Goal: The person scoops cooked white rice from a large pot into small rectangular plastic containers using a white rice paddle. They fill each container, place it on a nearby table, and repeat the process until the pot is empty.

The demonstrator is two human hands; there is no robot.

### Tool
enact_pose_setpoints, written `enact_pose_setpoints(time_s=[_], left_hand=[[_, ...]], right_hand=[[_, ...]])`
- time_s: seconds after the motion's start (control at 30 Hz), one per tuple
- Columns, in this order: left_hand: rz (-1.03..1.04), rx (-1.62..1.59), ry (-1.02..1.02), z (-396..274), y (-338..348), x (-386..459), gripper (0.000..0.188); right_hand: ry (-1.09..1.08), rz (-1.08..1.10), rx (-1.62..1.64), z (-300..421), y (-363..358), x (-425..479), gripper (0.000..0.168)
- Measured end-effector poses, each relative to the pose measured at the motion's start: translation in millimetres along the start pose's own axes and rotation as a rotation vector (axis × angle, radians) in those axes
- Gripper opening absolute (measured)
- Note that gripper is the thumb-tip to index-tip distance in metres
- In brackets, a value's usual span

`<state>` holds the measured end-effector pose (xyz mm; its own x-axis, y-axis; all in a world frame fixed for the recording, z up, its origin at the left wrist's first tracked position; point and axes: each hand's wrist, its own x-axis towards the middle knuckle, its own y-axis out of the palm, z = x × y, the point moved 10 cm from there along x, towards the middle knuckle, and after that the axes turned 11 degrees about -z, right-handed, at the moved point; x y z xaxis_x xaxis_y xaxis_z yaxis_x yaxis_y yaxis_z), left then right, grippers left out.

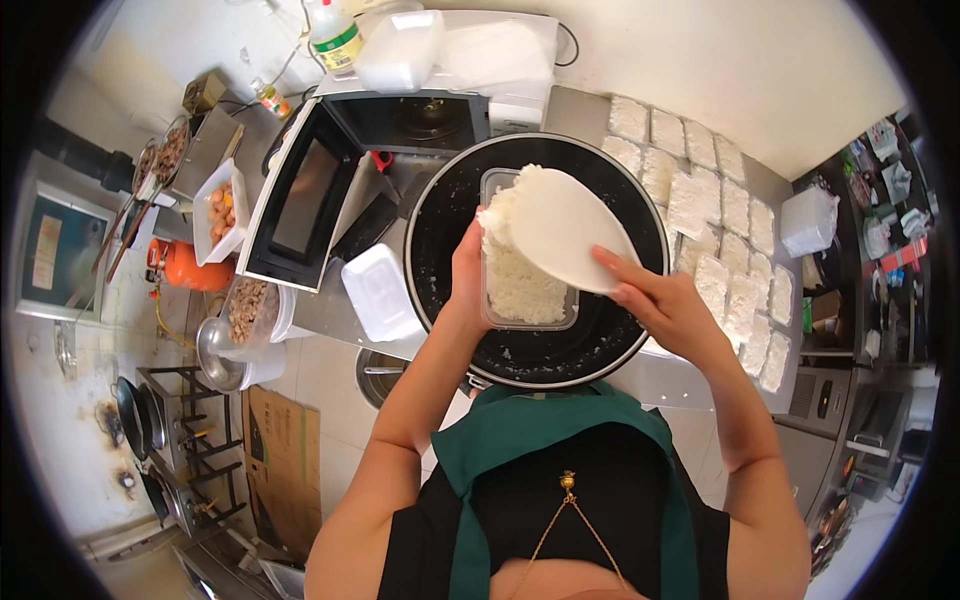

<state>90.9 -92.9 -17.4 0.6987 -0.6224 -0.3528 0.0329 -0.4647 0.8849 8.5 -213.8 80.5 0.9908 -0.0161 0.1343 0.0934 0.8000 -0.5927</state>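
Observation:
My left hand (471,274) grips the left side of a clear plastic container (530,325) that holds cooked white rice (525,289). In my right hand (660,304) is a white bowl (574,229), tilted over the container, its edge against the rice at the upper end. Both are above a large round black pan (525,367), whose inner surface has scattered rice grains stuck to it. To the right, several rice-filled containers (739,304) stand in rows on the metal table, some stacked on others.
An open microwave (409,120) stands behind the pan, its door (300,202) swung out left. White plastic containers (382,292) lie by the pan's left rim. Farther left are a tub of eggs (223,214) and an orange gas cylinder (196,266). Stacked clear containers (401,49) top the microwave.

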Motion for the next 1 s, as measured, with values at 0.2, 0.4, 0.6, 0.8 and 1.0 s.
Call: enact_pose_setpoints(time_s=[0.2,0.4,0.6,0.8,1.0], left_hand=[[-0.092,0.144,0.130,-5.9,-24.0,1.4,0.057],[0.106,-0.076,0.056,-6.8,-9.4,-6.0,0.059],[0.076,0.108,0.071,-1.3,-1.9,-6.1,0.057],[-0.014,0.284,0.126,-1.8,-8.5,-1.9,0.054],[0.063,0.087,0.006,1.2,2.1,-8.1,0.053]], right_hand=[[0.155,0.128,-0.141,-21.1,35.9,-1.2,0.042],[0.366,0.357,0.466,-15.6,23.7,-23.3,0.038],[0.113,0.040,-0.023,-12.3,-3.2,-7.4,0.037],[0.202,0.269,-0.128,-13.4,9.8,2.8,0.037],[0.287,0.260,0.248,3.5,-44.3,-2.3,0.042]])
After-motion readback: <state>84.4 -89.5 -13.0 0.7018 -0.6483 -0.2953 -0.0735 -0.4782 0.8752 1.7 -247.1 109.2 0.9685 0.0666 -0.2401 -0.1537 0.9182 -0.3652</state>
